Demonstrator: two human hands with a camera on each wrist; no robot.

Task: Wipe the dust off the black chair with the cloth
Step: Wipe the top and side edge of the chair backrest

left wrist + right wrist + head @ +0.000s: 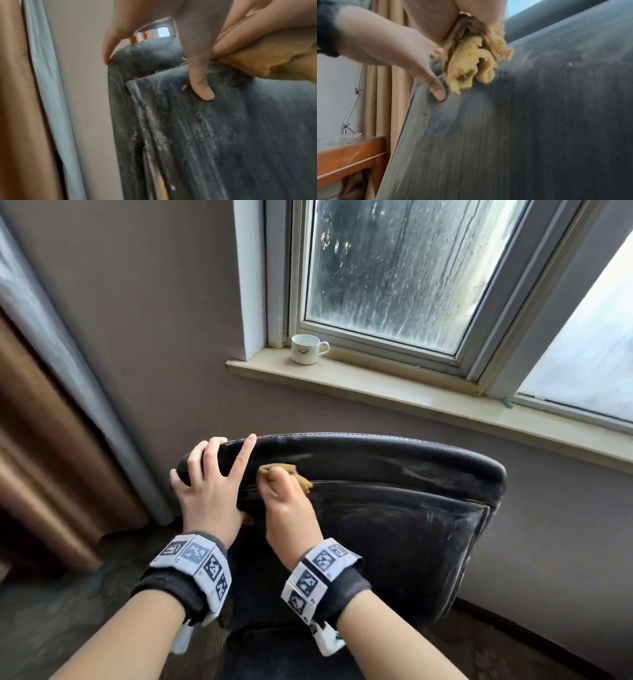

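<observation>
From the head camera: a black chair (394,508) stands below a windowsill (376,392) that carries a white cup (306,349). The left hand (209,484) grips the top left corner of the chair's backrest, fingers curled over its edge. The right hand (291,508) is bunched around a yellow cloth (301,475), pressing it against the upper backrest just beside the left hand.

From the left wrist camera: the thumb presses the dusty backrest, streaked grey-white, beside a tan curtain (15,108).

From the right wrist camera: the cloth hangs crumpled from the right hand, touching the chair.

A likely risk: the wadded cloth may smear dust rather than lift it, and the gripped corner stays unwiped.
</observation>
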